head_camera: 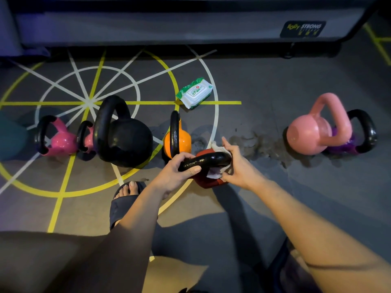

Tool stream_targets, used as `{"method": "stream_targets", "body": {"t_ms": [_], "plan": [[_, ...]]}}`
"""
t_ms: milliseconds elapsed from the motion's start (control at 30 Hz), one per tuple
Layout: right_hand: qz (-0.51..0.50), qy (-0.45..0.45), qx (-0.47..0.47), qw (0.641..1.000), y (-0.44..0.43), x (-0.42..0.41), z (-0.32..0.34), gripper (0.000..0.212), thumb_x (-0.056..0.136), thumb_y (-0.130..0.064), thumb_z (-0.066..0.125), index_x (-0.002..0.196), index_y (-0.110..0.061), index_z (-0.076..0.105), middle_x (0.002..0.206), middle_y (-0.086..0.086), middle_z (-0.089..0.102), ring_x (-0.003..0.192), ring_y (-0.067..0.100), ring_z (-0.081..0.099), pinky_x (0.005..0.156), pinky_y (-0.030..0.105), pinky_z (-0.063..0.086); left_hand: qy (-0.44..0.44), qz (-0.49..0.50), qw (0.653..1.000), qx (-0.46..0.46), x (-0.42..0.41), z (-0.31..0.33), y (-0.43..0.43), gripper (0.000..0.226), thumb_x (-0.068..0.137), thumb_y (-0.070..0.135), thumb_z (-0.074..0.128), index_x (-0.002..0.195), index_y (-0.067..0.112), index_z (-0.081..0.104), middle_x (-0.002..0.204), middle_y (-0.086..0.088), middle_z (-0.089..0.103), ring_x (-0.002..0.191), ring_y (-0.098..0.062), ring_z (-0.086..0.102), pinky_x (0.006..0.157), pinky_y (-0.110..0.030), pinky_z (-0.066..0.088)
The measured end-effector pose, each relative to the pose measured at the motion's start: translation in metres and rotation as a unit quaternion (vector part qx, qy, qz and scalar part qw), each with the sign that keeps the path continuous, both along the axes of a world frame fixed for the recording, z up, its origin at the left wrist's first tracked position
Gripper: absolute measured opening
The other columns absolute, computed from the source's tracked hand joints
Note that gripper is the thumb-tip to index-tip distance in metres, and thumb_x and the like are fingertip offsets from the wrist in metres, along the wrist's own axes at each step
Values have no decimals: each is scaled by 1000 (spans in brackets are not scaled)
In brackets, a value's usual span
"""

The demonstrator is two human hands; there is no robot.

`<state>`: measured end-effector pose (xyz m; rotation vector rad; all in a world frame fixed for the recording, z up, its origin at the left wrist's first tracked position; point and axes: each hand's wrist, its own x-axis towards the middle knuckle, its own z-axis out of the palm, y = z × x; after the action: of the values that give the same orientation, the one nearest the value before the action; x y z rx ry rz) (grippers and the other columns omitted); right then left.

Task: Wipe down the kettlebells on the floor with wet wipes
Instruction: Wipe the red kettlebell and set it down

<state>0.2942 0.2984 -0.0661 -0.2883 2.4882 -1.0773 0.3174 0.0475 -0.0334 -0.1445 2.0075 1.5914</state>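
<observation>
The left hand [179, 170] curls around the near end of a thick, black, rough-cast handle [207, 159], thumb lying along its top. This handle belongs to the red kettlebell [203, 182], which sits on the floor [264, 85] just in front of the person, between the two forearms. The right hand [239, 163] grasps a crumpled white wet wipe [214, 175] and presses it around the other end of the handle, fingers wrapped over the cloth.

A row of kettlebells stands behind. Touching or just beside the red one is an orange kettlebell [182, 142], glossy and round with a black loop. Left of it stands a large matte black kettlebell [127, 142], then two small magenta kettlebells [63, 142] with black handles. Well apart to the right, a smooth pale pink kettlebell [309, 134] stands in front of a purple kettlebell [349, 144] with a black handle.

A soft green-and-white wipes pack [195, 93] lies farther back, behind the orange bell. The floor is grey and matte, marked with yellow and white circles and spokes; a dark damp patch [262, 146] spreads between the red and pink bells. Along the floor's far edge runs grey padded equipment with a "BODY STRONG" label [302, 28]. A foot in a dark slide sandal [127, 197] rests near the left forearm.
</observation>
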Motion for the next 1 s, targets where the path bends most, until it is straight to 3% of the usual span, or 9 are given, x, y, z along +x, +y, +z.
{"method": "stream_targets", "body": {"t_ms": [67,167,267,467,600,700,833,900,1000], "plan": [[-9,7,21,1000,8,1,-2,89,85,-14,74,156,-27,22,161,-10,28,139,12,41,107,18,33,1,-2,1000,-5,0,0,0,26,95,33,69,118,31,59,123,2,56,112,-10,53,81,-22,40],[-53,49,-17,997,14,3,-11,80,82,-10,80,151,-24,43,153,-9,45,137,6,43,117,28,34,7,-4,1000,-6,0,-1,1,25,94,33,69,117,31,59,122,0,57,113,-13,54,82,-24,41],[-105,22,-22,994,15,1,-18,71,80,-20,82,143,-33,53,131,-5,66,121,10,59,103,25,45,13,-5,1000,-12,1,-2,3,26,95,30,68,119,27,58,120,-1,57,110,-11,54,80,-21,41],[-213,21,-21,977,-8,12,-30,55,83,-13,64,134,-30,51,112,-2,68,106,22,64,80,26,43,78,17,995,-54,0,-13,19,37,80,63,69,111,43,61,117,7,56,117,-25,52,102,-52,47],[-372,14,-76,925,-31,12,-31,58,84,-13,68,137,-31,55,115,5,71,108,25,64,84,28,45,102,9,992,-73,-8,-12,29,39,74,70,67,105,47,61,111,11,57,115,-23,52,102,-53,47],[-441,4,-132,888,-38,6,-27,53,78,-28,80,128,-30,64,112,-4,72,108,18,66,89,27,48,113,11,990,-86,-10,-10,33,42,74,72,65,106,45,61,109,12,56,114,-22,52,102,-51,47],[-362,-21,-122,924,-28,-6,-33,57,72,-51,81,126,-36,67,127,-19,66,120,-3,58,110,27,43,110,18,991,-75,-8,-12,31,37,76,70,67,104,47,61,111,9,58,114,-24,54,101,-54,48],[-288,-16,-110,951,-18,-14,-33,47,74,-41,82,119,-44,70,127,-18,67,126,-4,54,113,30,41,107,23,992,-69,-9,-13,28,38,76,69,67,106,46,61,112,8,59,114,-24,54,101,-54,48],[-105,-3,-79,991,2,-28,-26,58,75,-16,80,127,-38,67,137,-18,60,139,-4,39,119,33,32,93,19,994,-54,-8,-12,23,37,77,66,69,107,44,62,114,3,59,115,-24,54,101,-51,49]]}}
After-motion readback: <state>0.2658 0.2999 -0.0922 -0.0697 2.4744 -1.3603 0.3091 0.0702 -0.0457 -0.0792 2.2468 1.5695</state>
